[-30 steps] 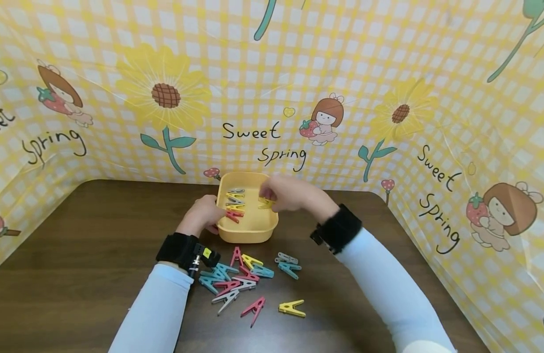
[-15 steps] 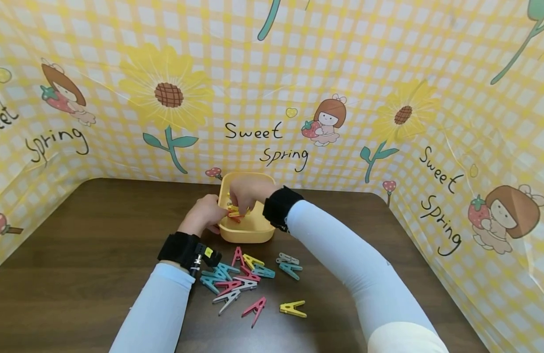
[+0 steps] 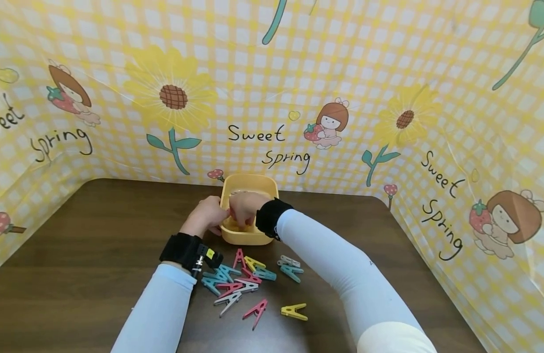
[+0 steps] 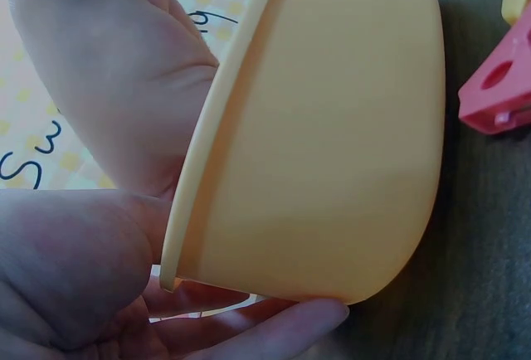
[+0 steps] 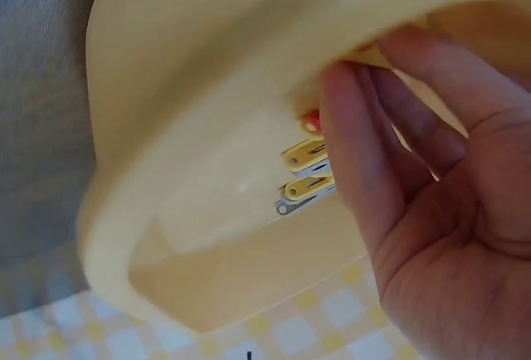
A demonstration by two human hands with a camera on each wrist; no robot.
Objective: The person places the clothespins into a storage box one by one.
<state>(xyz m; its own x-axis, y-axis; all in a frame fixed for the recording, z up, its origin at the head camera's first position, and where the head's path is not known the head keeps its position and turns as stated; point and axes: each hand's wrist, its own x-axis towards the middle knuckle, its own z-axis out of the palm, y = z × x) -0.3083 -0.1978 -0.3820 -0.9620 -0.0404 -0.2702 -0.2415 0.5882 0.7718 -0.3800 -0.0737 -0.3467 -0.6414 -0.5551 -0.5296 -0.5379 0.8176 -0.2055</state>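
Observation:
A yellow plastic tub (image 3: 248,239) stands near the far edge of the table. My left hand (image 3: 207,215) grips its left rim, with the thumb over the rim and the fingers along the outer wall (image 4: 323,144). Down inside the tub is my right hand (image 3: 247,208), its fingertips pinching a yellow clothespin (image 5: 371,55), mostly hidden by the fingers. Beside those fingers, a row of clothespins lies on the tub floor: a red clothespin (image 5: 311,123), yellow clothespins (image 5: 305,156) and grey clothespins (image 5: 286,208).
In front of the tub lies a loose pile of blue, red, white and yellow clothespins (image 3: 230,285). A yellow clothespin (image 3: 294,312) and a red clothespin (image 3: 256,312) lie nearer me. Grey and blue clothespins (image 3: 290,272) sit to the right. A checked cloth (image 3: 272,98) hangs behind the table.
My right hand has moved left across the tub and down into it with the yellow clothespin, toward the row at the left. My left hand keeps its grip on the rim.

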